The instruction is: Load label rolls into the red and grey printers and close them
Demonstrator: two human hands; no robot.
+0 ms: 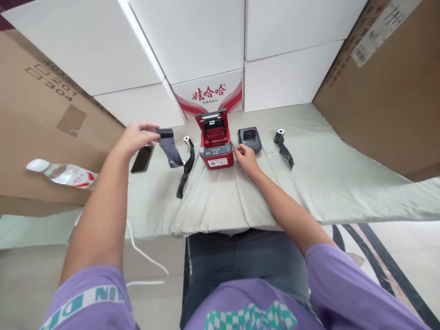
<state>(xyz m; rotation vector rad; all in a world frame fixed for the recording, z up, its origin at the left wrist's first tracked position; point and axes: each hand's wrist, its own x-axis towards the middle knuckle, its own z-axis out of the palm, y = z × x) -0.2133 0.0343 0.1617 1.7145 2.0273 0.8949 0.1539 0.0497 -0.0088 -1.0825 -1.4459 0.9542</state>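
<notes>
My left hand (140,136) pinches a roll of dark strip (171,145), whose loose end hangs down to the right. Below that hand lies a black phone (142,159). In the middle stands a red label printer (217,149) with its lid tipped up and back. My right hand (246,156) is at the printer's right front corner, fingers curled together; whether they hold anything is hidden. Just beyond it sits a dark grey printer (250,139). A second roll with a black strip (187,160) lies left of the red printer, and a third roll (280,135) at right.
White boxes (206,36) are stacked along the back of the cloth-covered table (220,206). Large cardboard boxes (385,101) stand at both sides. A bottle (65,174) is at the left, beyond my left forearm. A white cable (144,256) hangs below the table's edge.
</notes>
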